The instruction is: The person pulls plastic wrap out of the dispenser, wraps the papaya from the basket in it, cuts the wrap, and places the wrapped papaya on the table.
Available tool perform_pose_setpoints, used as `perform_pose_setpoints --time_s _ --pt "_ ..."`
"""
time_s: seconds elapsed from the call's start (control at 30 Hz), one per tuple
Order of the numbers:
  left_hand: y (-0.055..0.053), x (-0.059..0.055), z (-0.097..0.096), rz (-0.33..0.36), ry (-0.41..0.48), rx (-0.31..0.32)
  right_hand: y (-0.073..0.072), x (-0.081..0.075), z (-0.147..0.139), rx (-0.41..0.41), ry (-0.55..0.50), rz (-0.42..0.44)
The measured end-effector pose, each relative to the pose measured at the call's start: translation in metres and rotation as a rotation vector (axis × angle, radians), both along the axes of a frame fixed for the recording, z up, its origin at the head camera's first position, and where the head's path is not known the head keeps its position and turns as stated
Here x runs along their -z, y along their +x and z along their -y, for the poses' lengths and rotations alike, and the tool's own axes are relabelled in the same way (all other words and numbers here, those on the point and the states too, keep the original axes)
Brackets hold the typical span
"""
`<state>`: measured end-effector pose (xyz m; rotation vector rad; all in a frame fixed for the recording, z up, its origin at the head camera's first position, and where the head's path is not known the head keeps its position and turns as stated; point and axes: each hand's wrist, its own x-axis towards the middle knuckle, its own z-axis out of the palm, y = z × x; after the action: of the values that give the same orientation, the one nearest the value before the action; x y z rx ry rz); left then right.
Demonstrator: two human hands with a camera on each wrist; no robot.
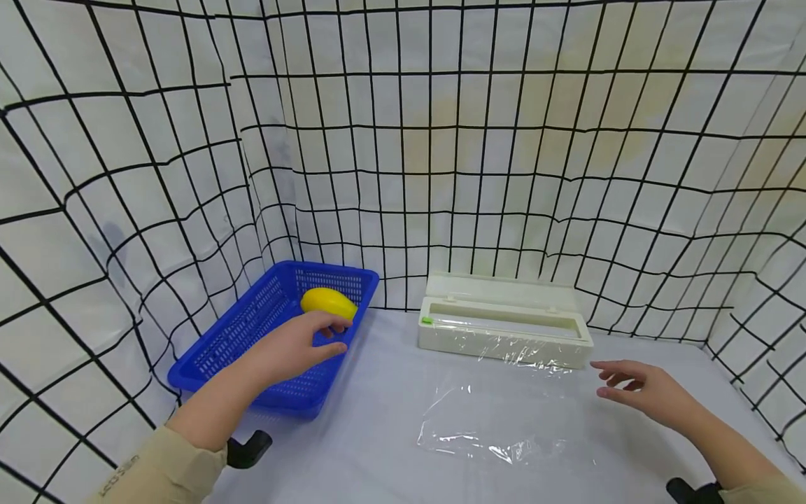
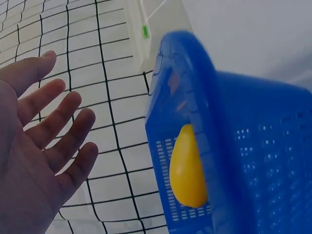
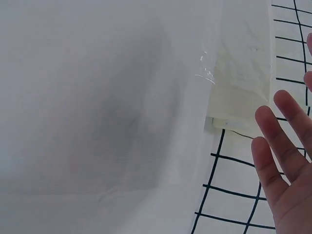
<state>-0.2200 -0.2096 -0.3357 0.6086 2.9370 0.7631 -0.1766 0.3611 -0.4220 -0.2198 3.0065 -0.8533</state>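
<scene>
Yellow fruit (image 1: 326, 301) is contained in the blue basket (image 1: 286, 404); probably light, firm and slippery, it is best grasped round its middle. Nothing is held by the left hand (image 1: 296, 350), loosely spread near the basket, or by the right hand (image 1: 651, 393), relaxed beside the white box (image 1: 478, 341).

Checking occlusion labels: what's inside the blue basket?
A yellow fruit, toward the far end of the blue basket. In the head view, the left hand and forearm hide part of its inside; anything there can't be seen.
</scene>
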Motion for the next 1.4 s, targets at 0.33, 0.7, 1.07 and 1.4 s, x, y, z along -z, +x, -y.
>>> perform_pose_setpoints --time_s 0.33,0.7,1.07,1.4 --pt "-0.061 -0.016 0.030 0.022 -0.036 -0.018 -0.039 0.002 -0.012 0.015 -0.030 0.008" --pt "-0.120 -0.010 0.040 0.089 -0.097 -0.058 -0.067 0.000 -0.020 0.065 -0.023 0.010" --pt "-0.156 0.024 0.048 0.188 -0.096 -0.125 -0.075 0.016 -0.022 0.105 -0.061 0.058" --pt "-0.175 0.046 0.042 0.222 -0.161 -0.161 -0.083 0.022 -0.020 0.112 -0.073 0.022"
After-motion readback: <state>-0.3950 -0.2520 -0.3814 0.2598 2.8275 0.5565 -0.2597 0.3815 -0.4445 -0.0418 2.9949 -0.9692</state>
